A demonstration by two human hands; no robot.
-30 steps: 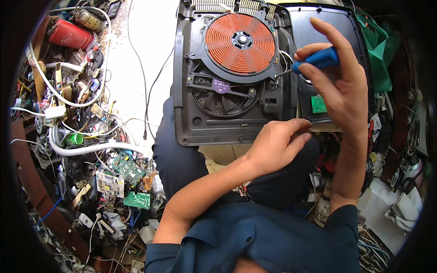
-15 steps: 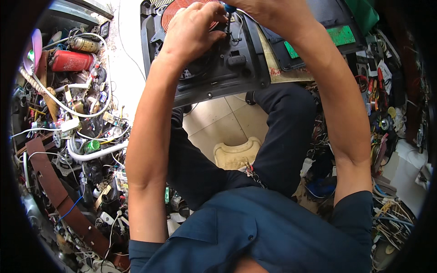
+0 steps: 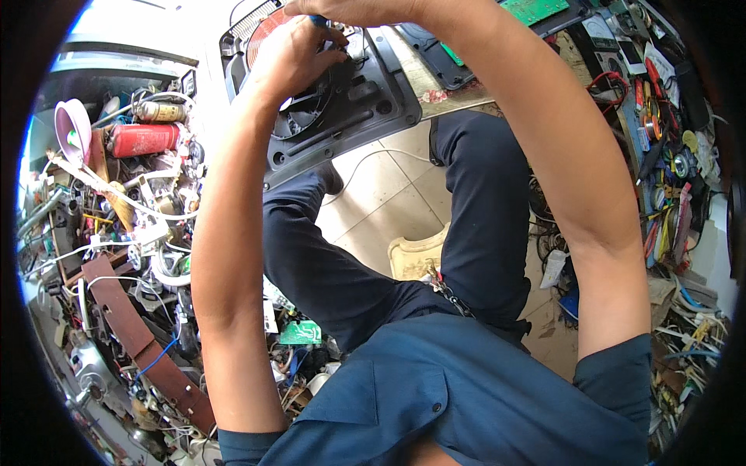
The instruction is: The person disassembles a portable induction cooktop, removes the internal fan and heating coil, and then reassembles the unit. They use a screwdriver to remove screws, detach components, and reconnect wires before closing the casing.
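A black induction cooker base (image 3: 365, 116) with a copper-coloured coil (image 3: 268, 31) and a black fan (image 3: 307, 109) lies open at the top of the view. Over it, my right hand (image 3: 350, 9) grips a screwdriver (image 3: 318, 21), of which only a bit of blue handle shows; the top edge cuts off part of this hand. My left hand (image 3: 287, 58) rests over the coil and fan, right beside the screwdriver. Its fingers are curled and its thumb is bent below them; whatever lies between them is hidden.
A black panel (image 3: 435, 58) and a green circuit board (image 3: 536, 9) lie right of the base. Heaped parts and cables flank both sides, with a red cylinder (image 3: 144, 140) and a brown strip (image 3: 128, 318) at left. A cream stool (image 3: 416, 252) shows between my legs.
The view has shifted, so the cooker base sits further up and left. Both hands stay together over it, and the right hand still grips the screwdriver.
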